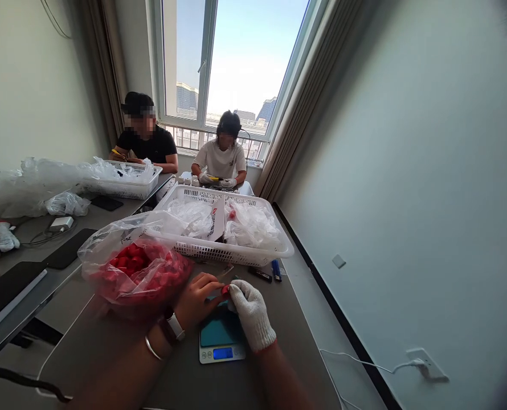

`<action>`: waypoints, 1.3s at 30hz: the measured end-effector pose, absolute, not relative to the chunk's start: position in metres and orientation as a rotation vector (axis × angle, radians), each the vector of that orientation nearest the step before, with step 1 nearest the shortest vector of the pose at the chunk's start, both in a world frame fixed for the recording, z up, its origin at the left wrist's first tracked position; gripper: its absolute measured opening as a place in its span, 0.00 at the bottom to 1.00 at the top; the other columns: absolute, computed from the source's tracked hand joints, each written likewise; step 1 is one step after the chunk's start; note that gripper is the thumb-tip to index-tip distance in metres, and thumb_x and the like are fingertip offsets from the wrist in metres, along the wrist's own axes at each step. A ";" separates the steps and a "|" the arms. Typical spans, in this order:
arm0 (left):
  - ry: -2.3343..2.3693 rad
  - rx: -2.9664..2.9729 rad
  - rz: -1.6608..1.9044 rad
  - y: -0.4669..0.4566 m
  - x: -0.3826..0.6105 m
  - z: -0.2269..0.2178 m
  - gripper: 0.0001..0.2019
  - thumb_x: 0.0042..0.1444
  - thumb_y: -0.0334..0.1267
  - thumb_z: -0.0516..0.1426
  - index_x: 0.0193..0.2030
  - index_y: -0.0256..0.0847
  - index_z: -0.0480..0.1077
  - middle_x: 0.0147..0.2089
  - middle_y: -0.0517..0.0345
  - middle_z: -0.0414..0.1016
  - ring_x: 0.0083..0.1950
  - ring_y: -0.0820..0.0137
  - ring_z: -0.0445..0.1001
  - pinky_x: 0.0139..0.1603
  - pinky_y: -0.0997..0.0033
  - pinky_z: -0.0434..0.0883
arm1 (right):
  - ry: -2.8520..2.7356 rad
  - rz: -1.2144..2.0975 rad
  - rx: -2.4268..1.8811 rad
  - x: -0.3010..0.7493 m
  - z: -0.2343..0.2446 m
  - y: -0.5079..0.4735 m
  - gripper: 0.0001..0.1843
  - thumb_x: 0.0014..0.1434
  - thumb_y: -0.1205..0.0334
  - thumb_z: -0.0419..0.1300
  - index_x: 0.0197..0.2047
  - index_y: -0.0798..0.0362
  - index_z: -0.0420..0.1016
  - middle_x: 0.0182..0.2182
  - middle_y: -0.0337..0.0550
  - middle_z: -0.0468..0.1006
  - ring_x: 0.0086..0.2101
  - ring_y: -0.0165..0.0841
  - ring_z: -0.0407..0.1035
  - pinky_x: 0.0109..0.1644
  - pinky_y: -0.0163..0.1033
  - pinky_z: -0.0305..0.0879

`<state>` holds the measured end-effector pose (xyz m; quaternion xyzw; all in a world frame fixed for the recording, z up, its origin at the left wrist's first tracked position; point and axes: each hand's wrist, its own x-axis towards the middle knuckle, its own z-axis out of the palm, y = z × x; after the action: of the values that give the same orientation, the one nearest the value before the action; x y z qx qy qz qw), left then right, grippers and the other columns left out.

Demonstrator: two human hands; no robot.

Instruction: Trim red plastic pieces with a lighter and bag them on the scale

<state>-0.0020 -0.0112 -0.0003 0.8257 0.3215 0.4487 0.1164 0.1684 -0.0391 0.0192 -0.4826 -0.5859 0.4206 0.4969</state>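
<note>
A small red piece (225,290) is pinched between my two hands, just above a digital scale (223,353) with a teal platform and a lit blue display. My left hand (200,299) is bare, with a watch and a bangle at the wrist, and its fingertips close on the piece from the left. From the right, my right hand (251,313), in a white knit glove, grips the same piece. Left of my hands, a clear plastic bag (103,245) stands open, full of similar red pieces (134,259). The exact kind of piece is too small to make out.
Behind the scale sits a white basket (236,253) holding plastic bags. A blue lighter (276,270) and a black object (260,274) lie in front of it. Two people work at the far end. Another basket (127,188) stands on the left table.
</note>
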 end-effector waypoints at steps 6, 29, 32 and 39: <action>1.078 2.413 1.249 -0.015 -0.001 0.006 0.11 0.65 0.37 0.50 0.35 0.39 0.69 0.36 0.51 0.72 0.39 0.63 0.70 0.41 0.62 0.71 | -1.432 1.091 -1.123 0.165 0.015 -0.040 0.14 0.61 0.52 0.57 0.31 0.54 0.69 0.20 0.34 0.66 0.23 0.26 0.58 0.28 0.31 0.58; 1.002 2.428 1.269 -0.013 -0.003 0.000 0.08 0.62 0.41 0.57 0.42 0.41 0.74 0.40 0.51 0.74 0.43 0.62 0.70 0.44 0.61 0.72 | -1.273 1.265 -1.014 0.164 0.010 -0.040 0.17 0.54 0.48 0.63 0.35 0.54 0.70 0.25 0.35 0.68 0.25 0.26 0.62 0.28 0.32 0.61; 0.990 2.368 1.198 -0.015 -0.002 0.002 0.06 0.61 0.37 0.56 0.41 0.39 0.72 0.40 0.50 0.73 0.43 0.62 0.70 0.45 0.59 0.72 | -1.307 1.252 -1.018 0.165 0.009 -0.039 0.16 0.57 0.49 0.61 0.35 0.54 0.70 0.23 0.34 0.67 0.24 0.26 0.61 0.28 0.31 0.60; 0.926 2.264 1.272 -0.017 0.001 0.003 0.15 0.63 0.29 0.49 0.54 0.42 0.66 0.48 0.49 0.70 0.49 0.63 0.71 0.50 0.59 0.72 | -1.289 1.152 -1.109 0.169 0.017 -0.036 0.18 0.60 0.48 0.57 0.30 0.54 0.68 0.18 0.33 0.65 0.21 0.25 0.55 0.25 0.31 0.53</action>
<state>0.0009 -0.0169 0.0033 0.8060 0.3298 0.4529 0.1908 0.1685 -0.0363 0.0171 -0.4619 -0.5372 0.4801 0.5174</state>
